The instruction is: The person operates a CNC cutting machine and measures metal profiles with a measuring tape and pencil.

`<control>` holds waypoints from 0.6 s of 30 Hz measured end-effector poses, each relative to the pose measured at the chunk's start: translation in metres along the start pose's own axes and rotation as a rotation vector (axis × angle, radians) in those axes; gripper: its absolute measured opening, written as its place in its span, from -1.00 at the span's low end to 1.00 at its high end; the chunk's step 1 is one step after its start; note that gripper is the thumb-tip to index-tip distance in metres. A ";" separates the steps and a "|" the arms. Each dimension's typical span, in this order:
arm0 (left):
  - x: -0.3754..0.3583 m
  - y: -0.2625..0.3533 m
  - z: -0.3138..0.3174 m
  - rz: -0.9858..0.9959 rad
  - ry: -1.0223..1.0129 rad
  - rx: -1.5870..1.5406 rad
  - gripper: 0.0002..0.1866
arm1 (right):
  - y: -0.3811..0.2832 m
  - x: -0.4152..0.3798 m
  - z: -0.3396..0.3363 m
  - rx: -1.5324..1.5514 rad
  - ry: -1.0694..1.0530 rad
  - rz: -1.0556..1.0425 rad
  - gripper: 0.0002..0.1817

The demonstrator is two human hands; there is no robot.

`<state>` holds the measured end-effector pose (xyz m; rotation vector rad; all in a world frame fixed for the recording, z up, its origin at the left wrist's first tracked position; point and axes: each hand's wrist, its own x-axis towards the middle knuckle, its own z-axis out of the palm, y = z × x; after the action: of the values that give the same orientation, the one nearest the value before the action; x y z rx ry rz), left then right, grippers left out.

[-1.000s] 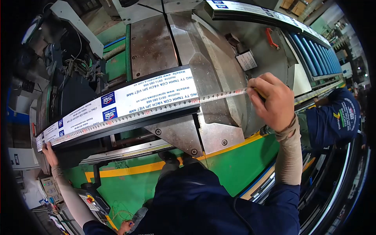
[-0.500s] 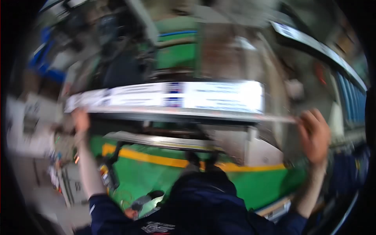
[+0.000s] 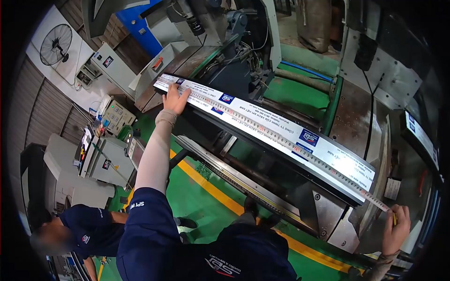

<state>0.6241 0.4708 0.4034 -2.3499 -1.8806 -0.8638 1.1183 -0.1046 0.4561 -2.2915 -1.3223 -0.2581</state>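
The left hand (image 3: 175, 99) lies over the left end of a long, straight black profile (image 3: 267, 117) covered in white film with blue logos; whether its fingers pinch anything cannot be told. The right hand (image 3: 396, 229) is closed around the yellow part of a narrow, pale measuring tape (image 3: 230, 112) with black and red markings, just off the profile's right end. The tape runs straight along the profile's upper face and projects past that right end to the hand. The profile rests across a grey-brown metal machine bed (image 3: 352, 119). Beyond the profile's right end is a second film-covered black profile (image 3: 419, 136), well apart. On the near side of the profile is green floor (image 3: 201, 208) with a yellow stripe (image 3: 225, 199). Left of the stripe, also on the profile's near side, is a person in a navy shirt (image 3: 89, 227). Beyond the profile's left end, a black round wall fan (image 3: 57, 43) is mounted.
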 end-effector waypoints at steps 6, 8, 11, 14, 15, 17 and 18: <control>0.018 0.017 -0.005 -0.003 -0.109 0.083 -0.16 | 0.005 0.007 0.000 -0.005 0.007 0.013 -0.95; 0.026 0.017 -0.002 -0.004 -0.138 0.069 -0.16 | 0.006 0.009 0.000 -0.008 0.015 0.021 -0.95; 0.031 0.023 0.003 -0.042 -0.168 0.058 -0.16 | 0.011 0.012 0.001 -0.011 0.041 0.013 -0.96; 0.033 0.024 0.008 -0.049 -0.157 0.069 -0.15 | 0.012 0.017 -0.002 -0.017 0.032 0.016 -0.96; 0.032 0.023 0.008 -0.047 -0.151 0.071 -0.15 | 0.013 0.019 -0.003 -0.018 0.037 0.006 -0.96; 0.033 0.024 0.009 -0.044 -0.144 0.075 -0.14 | 0.014 0.024 -0.003 -0.019 0.050 -0.015 -0.96; 0.033 0.025 0.008 -0.045 -0.146 0.079 -0.14 | 0.014 0.026 -0.003 -0.019 0.055 -0.018 -0.96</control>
<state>0.6538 0.4965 0.4182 -2.3927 -1.9871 -0.6240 1.1437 -0.0922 0.4645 -2.2726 -1.3193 -0.3388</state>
